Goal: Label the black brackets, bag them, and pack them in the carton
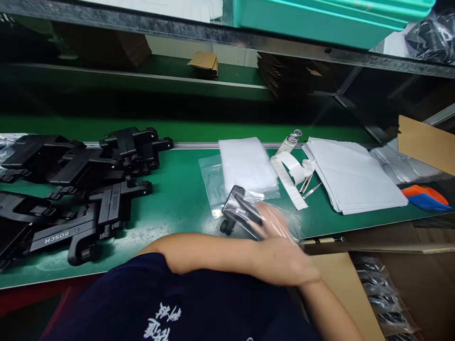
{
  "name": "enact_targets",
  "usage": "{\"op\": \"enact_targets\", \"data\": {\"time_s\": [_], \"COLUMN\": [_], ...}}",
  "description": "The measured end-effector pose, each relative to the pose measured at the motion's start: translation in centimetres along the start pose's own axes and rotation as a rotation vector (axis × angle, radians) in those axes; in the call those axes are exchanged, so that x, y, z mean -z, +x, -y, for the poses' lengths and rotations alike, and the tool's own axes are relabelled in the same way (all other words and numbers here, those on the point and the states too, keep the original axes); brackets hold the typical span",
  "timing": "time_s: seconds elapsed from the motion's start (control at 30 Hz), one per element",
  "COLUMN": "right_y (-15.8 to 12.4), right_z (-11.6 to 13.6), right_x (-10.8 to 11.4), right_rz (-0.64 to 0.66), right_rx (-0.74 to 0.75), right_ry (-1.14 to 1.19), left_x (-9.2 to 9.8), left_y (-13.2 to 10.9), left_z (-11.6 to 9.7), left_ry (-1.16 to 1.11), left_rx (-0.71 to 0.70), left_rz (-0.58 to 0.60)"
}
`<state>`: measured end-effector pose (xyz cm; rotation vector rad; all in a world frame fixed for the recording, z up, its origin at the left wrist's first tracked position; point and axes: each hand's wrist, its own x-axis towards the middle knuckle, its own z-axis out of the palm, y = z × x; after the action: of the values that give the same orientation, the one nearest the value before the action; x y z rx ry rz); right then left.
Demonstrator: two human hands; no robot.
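Observation:
A black plastic part (239,208) lies in a clear plastic bag (293,222) near the table's front edge. My left hand (265,227) reaches across from the left, its fingers blurred against the bagged part. Close beside it, my right hand (284,258) comes up from the lower right and overlaps it at the bag; its fingers are mostly hidden. Just behind the hands, a stack of translucent bags (247,166) rests on the green table (181,189).
Several black Bosch parts (113,203) lie at left. A label strip (289,182), a small bottle (287,143), tweezers (306,183) and white sheets (355,175) are at right. A cardboard box (341,279) with bagged parts stands lower right. A metal shelf edge (199,34) crosses above.

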<state>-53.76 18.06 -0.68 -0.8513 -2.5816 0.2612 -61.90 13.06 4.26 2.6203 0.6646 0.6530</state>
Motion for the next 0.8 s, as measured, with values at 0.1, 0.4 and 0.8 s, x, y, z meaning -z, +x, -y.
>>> {"op": "enact_targets", "data": {"time_s": [0.1, 0.4, 0.8], "right_y": [0.4, 1.5, 3.6], "right_z": [0.0, 3.4, 1.9], "right_x": [0.6, 3.9, 4.5], "right_rz": [0.015, 0.022, -0.059], "right_rx": [0.075, 0.336, -0.491], "right_ry": [-0.008, 0.071, 0.713], "left_x": [2.1, 9.8, 2.9], "left_y": [-2.0, -10.7, -10.5], "left_z": [0.0, 7.4, 5.0], "left_ry": [-0.082, -0.39, 0.039], "left_rx": [-0.064, 0.541, 0.733], "left_rz": [0.018, 0.322, -0.313]}}
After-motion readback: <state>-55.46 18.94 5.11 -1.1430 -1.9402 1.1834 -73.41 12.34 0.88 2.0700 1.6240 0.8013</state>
